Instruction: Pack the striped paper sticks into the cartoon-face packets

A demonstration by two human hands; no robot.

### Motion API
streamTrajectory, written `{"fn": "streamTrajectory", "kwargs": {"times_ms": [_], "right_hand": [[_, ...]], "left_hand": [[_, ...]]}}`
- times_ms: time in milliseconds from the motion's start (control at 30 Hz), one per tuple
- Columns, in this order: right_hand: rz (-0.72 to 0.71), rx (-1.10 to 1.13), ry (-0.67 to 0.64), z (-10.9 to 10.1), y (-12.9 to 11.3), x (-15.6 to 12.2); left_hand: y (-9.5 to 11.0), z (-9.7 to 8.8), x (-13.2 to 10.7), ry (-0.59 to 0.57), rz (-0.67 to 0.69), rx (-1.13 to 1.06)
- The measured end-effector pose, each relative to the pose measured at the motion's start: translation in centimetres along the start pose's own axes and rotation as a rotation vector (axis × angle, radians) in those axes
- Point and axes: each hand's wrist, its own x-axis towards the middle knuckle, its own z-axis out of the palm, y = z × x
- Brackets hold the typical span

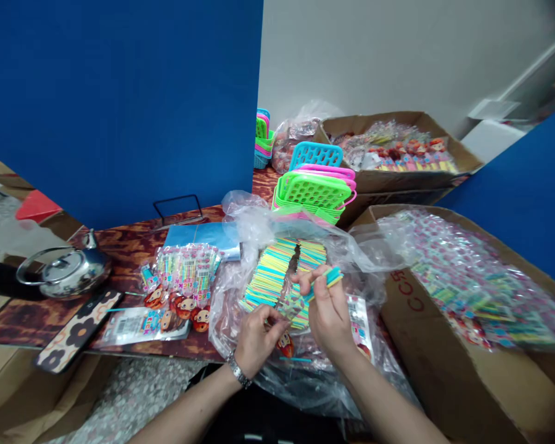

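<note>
My right hand (327, 311) is closed around a small bunch of yellow and blue sticks (333, 277), their ends poking out past the fingers. Just left of it, my left hand (259, 338), with a metal watch on the wrist, pinches the edge of a clear plastic packet (292, 306), partly hidden by the fingers. Beyond both hands, many thin coloured sticks (268, 274) lie in two rows inside a large open clear plastic bag (231, 308). A red-haired cartoon head (285, 344) and a blue stick (296, 359) lie below my fingertips.
Packed stick sachets (187, 271) and a flower-patterned phone (78, 333) lie left, near a steel kettle (76, 268). Stacked plastic baskets (314, 188) stand behind the bag. Cardboard boxes (416, 302) of packets border the right side; a blue panel (120, 111) rises behind.
</note>
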Motion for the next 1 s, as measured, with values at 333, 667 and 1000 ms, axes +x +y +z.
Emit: {"fn": "streamTrajectory", "kwargs": {"times_ms": [333,667,1000], "right_hand": [[-0.019,-0.123,-0.026,0.8,0.3,-1.3],[-0.160,-0.324,-0.031,-2.7,0.8,-1.2],[-0.479,-0.582,-0.234,-2.5,0.4,-1.3]], "left_hand": [[0.2,-0.6,0.5,0.053,0.113,0.019],[0.1,-2.2,0.9,0.085,0.326,0.077],[-0.1,-5.1,-0.1,0.037,0.421,0.124]]}}
